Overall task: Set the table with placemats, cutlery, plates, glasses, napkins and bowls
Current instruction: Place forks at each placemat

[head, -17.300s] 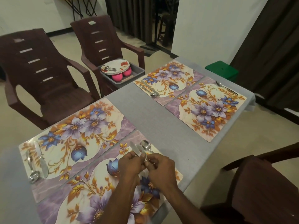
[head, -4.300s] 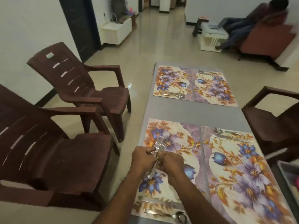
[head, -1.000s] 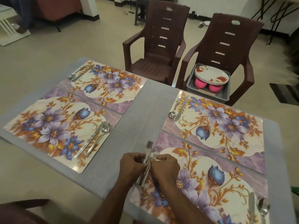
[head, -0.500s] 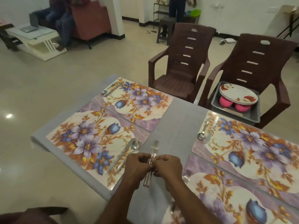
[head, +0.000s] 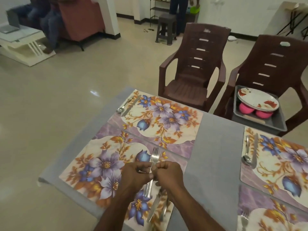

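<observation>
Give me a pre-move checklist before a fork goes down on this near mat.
1. Forks held: ok, left hand and right hand both grip them.
2. One fork separated from the bunch: cannot tell.
3. Knife already on the near placemat: ok.
4. Spoon beside that knife: cannot tell, mostly hidden.
5. Mat's left side bare for a fork: ok.
6. Plates on the table: not ok, they sit in the tray on the chair.

Four placemats lie on the table (head: 216,147), two at frame centre, two at the right edge. Forks (head: 154,161) sit in both hands above the near-left placemat (head: 100,164). At upper right, plates (head: 257,101) rest on bowls (head: 246,108) in a tray (head: 276,124) on a chair (head: 273,64).
</observation>
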